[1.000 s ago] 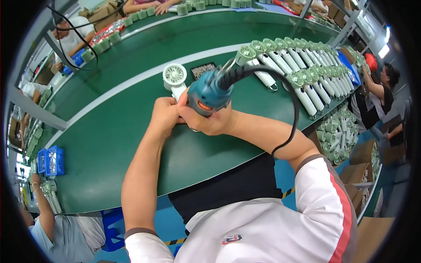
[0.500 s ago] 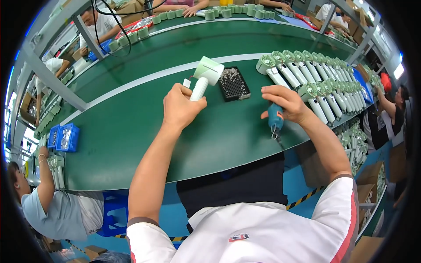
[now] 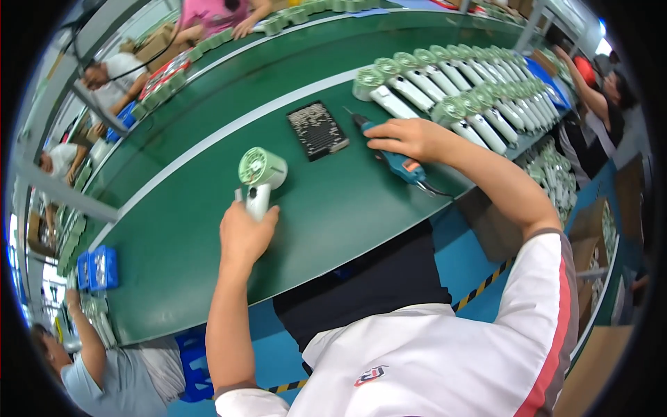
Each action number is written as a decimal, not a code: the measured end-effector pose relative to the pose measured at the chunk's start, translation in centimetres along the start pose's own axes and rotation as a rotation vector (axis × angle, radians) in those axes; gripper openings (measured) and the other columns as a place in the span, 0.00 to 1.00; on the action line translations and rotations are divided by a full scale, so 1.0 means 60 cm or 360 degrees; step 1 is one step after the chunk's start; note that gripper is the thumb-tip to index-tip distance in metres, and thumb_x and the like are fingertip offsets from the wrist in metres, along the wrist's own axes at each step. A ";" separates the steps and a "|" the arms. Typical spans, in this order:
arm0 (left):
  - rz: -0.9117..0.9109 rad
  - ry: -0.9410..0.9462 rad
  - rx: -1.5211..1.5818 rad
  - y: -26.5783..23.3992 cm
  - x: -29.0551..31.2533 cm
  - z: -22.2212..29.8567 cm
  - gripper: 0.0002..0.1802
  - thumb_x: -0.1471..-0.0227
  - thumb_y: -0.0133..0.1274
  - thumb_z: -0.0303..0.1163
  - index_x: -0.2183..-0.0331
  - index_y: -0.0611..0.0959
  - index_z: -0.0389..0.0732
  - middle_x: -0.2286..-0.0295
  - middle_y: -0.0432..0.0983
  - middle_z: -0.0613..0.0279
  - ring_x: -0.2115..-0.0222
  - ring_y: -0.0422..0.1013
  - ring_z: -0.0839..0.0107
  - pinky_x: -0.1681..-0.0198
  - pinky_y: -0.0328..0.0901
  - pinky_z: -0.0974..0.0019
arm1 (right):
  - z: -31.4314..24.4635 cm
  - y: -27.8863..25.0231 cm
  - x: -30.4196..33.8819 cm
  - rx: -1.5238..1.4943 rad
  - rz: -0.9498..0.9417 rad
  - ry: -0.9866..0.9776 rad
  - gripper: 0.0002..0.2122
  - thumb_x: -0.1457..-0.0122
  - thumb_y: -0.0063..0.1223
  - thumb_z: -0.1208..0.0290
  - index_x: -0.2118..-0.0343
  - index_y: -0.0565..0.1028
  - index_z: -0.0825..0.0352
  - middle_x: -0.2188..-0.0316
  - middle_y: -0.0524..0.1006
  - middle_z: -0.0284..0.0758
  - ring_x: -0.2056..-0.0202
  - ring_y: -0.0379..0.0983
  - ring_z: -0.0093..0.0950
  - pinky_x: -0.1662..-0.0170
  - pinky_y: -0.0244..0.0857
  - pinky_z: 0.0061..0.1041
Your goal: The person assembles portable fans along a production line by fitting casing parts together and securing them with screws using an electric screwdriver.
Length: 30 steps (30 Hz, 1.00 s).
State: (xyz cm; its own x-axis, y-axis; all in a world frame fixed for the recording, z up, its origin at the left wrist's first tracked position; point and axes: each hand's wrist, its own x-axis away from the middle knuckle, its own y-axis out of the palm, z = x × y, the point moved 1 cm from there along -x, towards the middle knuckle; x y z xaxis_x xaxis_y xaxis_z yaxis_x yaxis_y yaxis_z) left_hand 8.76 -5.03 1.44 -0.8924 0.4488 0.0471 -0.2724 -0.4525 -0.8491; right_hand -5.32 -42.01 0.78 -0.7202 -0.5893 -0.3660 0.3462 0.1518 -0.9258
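Note:
My left hand (image 3: 244, 235) is closed round the white handle of a handheld fan (image 3: 267, 169), whose pale green round head tilts up above the table. A small white piece stands up beside the handle. My right hand (image 3: 411, 139) is closed over a blue electric screwdriver (image 3: 404, 168). Its thin bit points away toward the upper left and its cord trails toward the table's near edge. Between the hands, farther back, lies a black tray (image 3: 318, 144) with small screws in it. My right thumb is hidden.
Rows of assembled handheld fans (image 3: 453, 111) lie to the right on the green table (image 3: 187, 236). Blue bins (image 3: 104, 267) stand at the left edge, by a seated co-worker (image 3: 121, 368). A grey metal post (image 3: 69, 184) rises at the left; other people sit across the table.
My left hand has lowered the fan toward me and turned its head round to show the grille. My right hand has brought the screwdriver left and forward, its bit now pointing away.

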 end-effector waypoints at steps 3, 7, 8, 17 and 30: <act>0.0001 -0.0091 0.0025 0.007 0.009 -0.003 0.30 0.53 0.61 0.43 0.60 0.79 0.21 0.66 0.80 0.33 0.61 0.79 0.42 0.55 0.72 0.49 | 0.012 0.012 0.005 -0.0042 -0.0034 0.0103 0.31 0.57 0.64 0.71 0.45 0.73 0.65 0.42 0.72 0.45 0.46 0.74 0.45 0.48 0.76 0.38; -0.0065 0.0002 -0.0099 0.010 0.015 0.012 0.29 0.52 0.63 0.44 0.64 0.79 0.23 0.67 0.80 0.30 0.63 0.79 0.40 0.57 0.71 0.48 | 0.018 0.005 -0.003 -0.0090 -0.0167 0.0179 0.33 0.61 0.62 0.82 0.44 0.73 0.62 0.39 0.69 0.44 0.44 0.73 0.45 0.46 0.75 0.37; -0.0080 0.0002 -0.0112 0.008 0.017 0.021 0.29 0.51 0.65 0.45 0.65 0.79 0.23 0.68 0.80 0.30 0.64 0.79 0.39 0.58 0.71 0.48 | 0.020 0.004 -0.004 -0.0092 -0.0233 0.0217 0.34 0.62 0.62 0.82 0.44 0.73 0.62 0.39 0.69 0.44 0.44 0.73 0.45 0.45 0.74 0.37; -0.0132 -0.0018 0.0028 0.022 0.053 0.043 0.34 0.54 0.69 0.51 0.65 0.80 0.25 0.70 0.82 0.37 0.67 0.80 0.47 0.61 0.73 0.53 | 0.040 0.007 -0.032 0.0164 -0.0280 -0.0003 0.29 0.52 0.63 0.77 0.43 0.73 0.64 0.41 0.72 0.44 0.44 0.72 0.45 0.47 0.73 0.38; -0.0214 0.0236 0.0316 0.048 0.075 0.067 0.24 0.53 0.68 0.45 0.70 0.86 0.30 0.79 0.82 0.49 0.76 0.81 0.57 0.66 0.74 0.58 | -0.046 -0.084 -0.169 0.0116 -0.0275 0.0006 0.21 0.40 0.56 0.76 0.43 0.72 0.72 0.52 0.76 0.49 0.53 0.76 0.46 0.51 0.73 0.39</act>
State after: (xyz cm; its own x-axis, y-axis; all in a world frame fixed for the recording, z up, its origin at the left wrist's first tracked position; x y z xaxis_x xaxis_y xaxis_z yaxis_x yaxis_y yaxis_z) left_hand 2.52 -7.42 1.31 -0.7851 0.6162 0.0628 -0.4631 -0.5166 -0.7202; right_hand -1.44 -34.63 8.89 -0.7749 -0.5987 -0.2027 0.2597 -0.0093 -0.9656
